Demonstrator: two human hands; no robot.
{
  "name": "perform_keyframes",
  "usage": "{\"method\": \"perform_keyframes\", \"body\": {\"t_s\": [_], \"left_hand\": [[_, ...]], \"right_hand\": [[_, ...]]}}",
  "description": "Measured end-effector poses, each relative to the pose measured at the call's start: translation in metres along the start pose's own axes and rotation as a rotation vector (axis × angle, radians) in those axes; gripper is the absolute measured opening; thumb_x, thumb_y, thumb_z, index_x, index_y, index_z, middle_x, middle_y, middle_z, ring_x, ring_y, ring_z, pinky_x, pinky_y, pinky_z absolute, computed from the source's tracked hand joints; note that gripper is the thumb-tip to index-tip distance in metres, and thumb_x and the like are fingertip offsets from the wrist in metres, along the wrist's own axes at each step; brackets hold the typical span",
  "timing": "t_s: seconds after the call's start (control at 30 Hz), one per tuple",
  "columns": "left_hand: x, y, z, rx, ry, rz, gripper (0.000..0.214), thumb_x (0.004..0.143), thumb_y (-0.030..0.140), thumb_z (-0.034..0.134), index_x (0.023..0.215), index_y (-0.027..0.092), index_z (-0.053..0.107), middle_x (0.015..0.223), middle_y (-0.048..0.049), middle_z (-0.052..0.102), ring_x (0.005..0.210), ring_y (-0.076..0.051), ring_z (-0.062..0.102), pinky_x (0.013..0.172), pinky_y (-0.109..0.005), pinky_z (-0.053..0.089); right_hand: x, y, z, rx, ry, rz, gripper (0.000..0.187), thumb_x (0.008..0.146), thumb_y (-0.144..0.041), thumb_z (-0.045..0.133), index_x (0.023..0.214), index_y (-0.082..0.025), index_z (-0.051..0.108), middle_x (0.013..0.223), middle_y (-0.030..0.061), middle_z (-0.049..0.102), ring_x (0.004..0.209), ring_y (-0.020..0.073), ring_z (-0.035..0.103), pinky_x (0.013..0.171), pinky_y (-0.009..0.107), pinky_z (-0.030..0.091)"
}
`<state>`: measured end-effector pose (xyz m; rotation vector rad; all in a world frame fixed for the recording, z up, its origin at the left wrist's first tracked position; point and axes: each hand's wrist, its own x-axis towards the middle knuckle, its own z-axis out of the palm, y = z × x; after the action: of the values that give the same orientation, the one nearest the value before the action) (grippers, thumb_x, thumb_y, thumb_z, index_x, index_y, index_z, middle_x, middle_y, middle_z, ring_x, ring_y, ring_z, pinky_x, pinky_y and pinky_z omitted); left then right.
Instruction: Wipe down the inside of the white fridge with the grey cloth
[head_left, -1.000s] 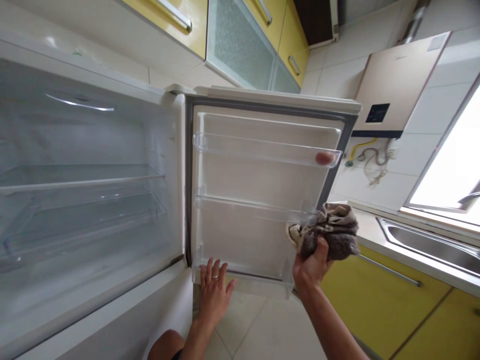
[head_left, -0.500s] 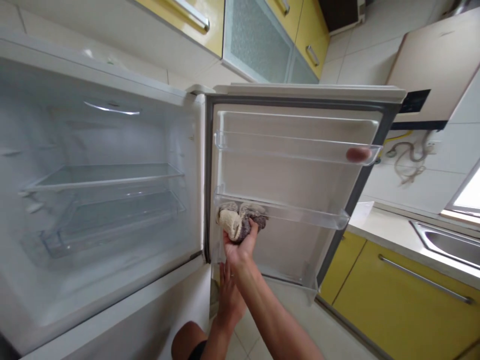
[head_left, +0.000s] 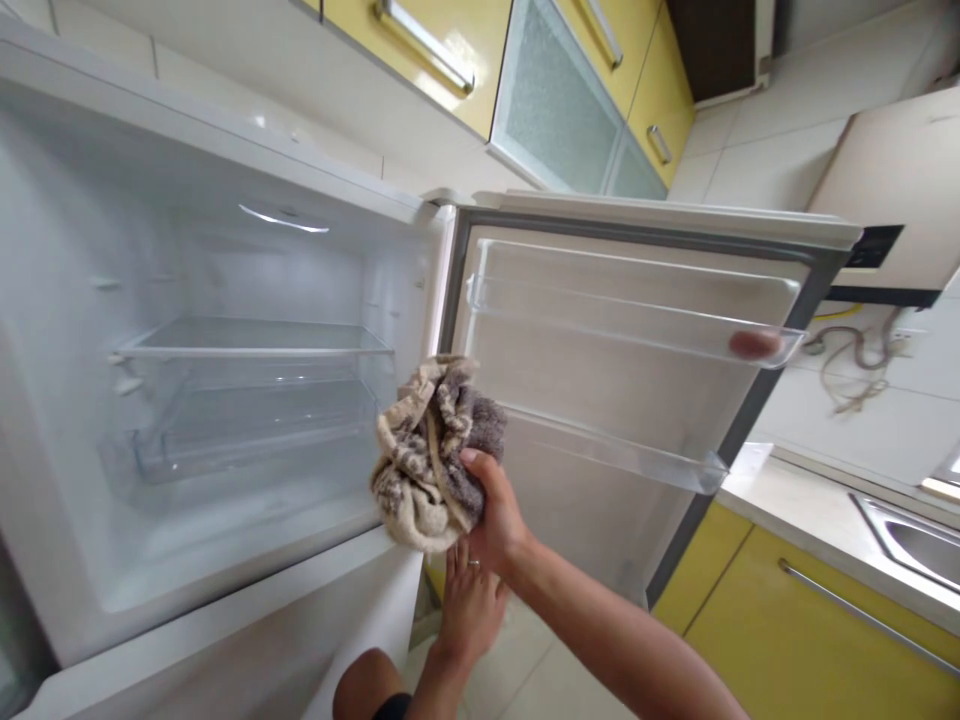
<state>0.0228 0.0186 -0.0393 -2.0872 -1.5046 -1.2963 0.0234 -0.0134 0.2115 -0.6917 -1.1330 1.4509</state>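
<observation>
My right hand (head_left: 496, 515) grips a bunched brown and cream cloth (head_left: 431, 455), thumb on top. The cloth is held up in front of the hinge side of the open refrigerator door (head_left: 585, 375). Below and partly behind it is my left hand (head_left: 471, 605), wearing a ring, its fingers stretched upward near the lower hinge side of the door. The cloth and right hand cover its fingertips; I see nothing held in it. Clear door racks (head_left: 622, 325) run across the inner door, and a reddish oval item (head_left: 754, 345) lies at the far end of the upper one.
To the left is the refrigerator compartment with a glass shelf (head_left: 255, 338) and a clear drawer (head_left: 255, 430). Yellow cabinets (head_left: 420, 60) hang overhead. A counter (head_left: 802, 500) with a metal sink (head_left: 915, 540) is at right, under a water heater (head_left: 885, 190).
My right hand has drawn the cloth away from the lower door rack, leftward and nearer to me. My left hand stays low by the hinge. The view has shifted slightly left.
</observation>
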Motion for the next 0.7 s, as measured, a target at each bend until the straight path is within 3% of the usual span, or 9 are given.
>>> {"method": "perform_keyframes", "body": {"t_s": [0.1, 0.2, 0.27, 0.3, 0.37, 0.47, 0.57, 0.7], "left_hand": [[0.005, 0.004, -0.002, 0.058, 0.036, 0.011, 0.041, 0.092, 0.037, 0.063, 0.131, 0.023, 0.066, 0.142, -0.0129, 0.066, 0.144, -0.035, 0.049, 0.117, -0.060, 0.044], [0.007, 0.006, -0.002, 0.085, 0.076, 0.012, 0.038, 0.092, 0.039, 0.064, 0.127, 0.024, 0.066, 0.140, -0.0117, 0.067, 0.145, -0.034, 0.049, 0.116, -0.059, 0.045], [0.007, 0.006, 0.000, 0.097, 0.099, 0.012, 0.039, 0.091, 0.039, 0.066, 0.126, 0.023, 0.066, 0.138, -0.0116, 0.068, 0.144, -0.035, 0.050, 0.115, -0.060, 0.045], [0.007, 0.007, 0.001, 0.101, 0.115, 0.015, 0.039, 0.090, 0.039, 0.066, 0.126, 0.022, 0.065, 0.137, -0.0117, 0.068, 0.144, -0.035, 0.050, 0.115, -0.060, 0.046], [0.007, 0.008, 0.002, 0.106, 0.142, 0.024, 0.039, 0.090, 0.039, 0.066, 0.126, 0.022, 0.064, 0.136, -0.0119, 0.069, 0.143, -0.035, 0.051, 0.114, -0.060, 0.046], [0.008, 0.009, 0.003, 0.111, 0.162, 0.027, 0.039, 0.090, 0.038, 0.066, 0.125, 0.022, 0.064, 0.136, -0.0120, 0.069, 0.142, -0.036, 0.052, 0.114, -0.060, 0.048], [0.007, 0.008, 0.004, 0.118, 0.165, 0.028, 0.040, 0.091, 0.038, 0.065, 0.127, 0.022, 0.063, 0.137, -0.0117, 0.068, 0.141, -0.036, 0.053, 0.113, -0.060, 0.049], [0.005, 0.005, 0.007, 0.127, 0.173, 0.057, 0.043, 0.092, 0.038, 0.064, 0.131, 0.020, 0.061, 0.141, -0.0124, 0.066, 0.143, -0.037, 0.051, 0.112, -0.061, 0.050]], "right_hand": [[0.014, -0.054, -0.017, -0.196, 0.109, -0.351, 0.063, 0.065, -0.056, 0.065, 0.117, -0.021, 0.062, 0.108, 0.0093, 0.075, 0.104, 0.0319, 0.071, 0.088, 0.042, 0.060], [0.030, -0.100, -0.038, -0.516, 0.354, -0.767, 0.066, 0.068, -0.055, 0.071, 0.122, -0.018, 0.060, 0.115, 0.0121, 0.072, 0.108, 0.0309, 0.067, 0.096, 0.042, 0.056], [0.038, -0.122, -0.047, -0.749, 0.374, -0.925, 0.070, 0.070, -0.050, 0.073, 0.129, -0.018, 0.058, 0.123, 0.0136, 0.069, 0.113, 0.0311, 0.064, 0.101, 0.043, 0.053], [0.040, -0.130, -0.050, -0.872, 0.312, -0.958, 0.070, 0.070, -0.046, 0.073, 0.132, -0.019, 0.057, 0.126, 0.0135, 0.068, 0.115, 0.0313, 0.063, 0.103, 0.043, 0.051], [0.045, -0.137, -0.052, -1.095, 0.114, -0.936, 0.066, 0.070, -0.036, 0.073, 0.132, -0.021, 0.060, 0.128, 0.0119, 0.068, 0.118, 0.0314, 0.062, 0.105, 0.042, 0.049], [0.055, -0.137, -0.046, -1.276, -0.123, -0.708, 0.061, 0.069, -0.029, 0.072, 0.129, -0.021, 0.064, 0.118, 0.0082, 0.072, 0.108, 0.0292, 0.066, 0.097, 0.039, 0.051], [0.072, -0.138, -0.034, -1.311, -0.181, -0.436, 0.049, 0.071, -0.029, 0.071, 0.119, -0.017, 0.067, 0.103, 0.0053, 0.074, 0.095, 0.0254, 0.067, 0.084, 0.034, 0.052], [0.095, -0.153, -0.022, -1.303, -0.289, -0.216, 0.031, 0.072, -0.028, 0.070, 0.101, -0.016, 0.070, 0.094, 0.0027, 0.075, 0.088, 0.0220, 0.067, 0.077, 0.029, 0.052]]}}
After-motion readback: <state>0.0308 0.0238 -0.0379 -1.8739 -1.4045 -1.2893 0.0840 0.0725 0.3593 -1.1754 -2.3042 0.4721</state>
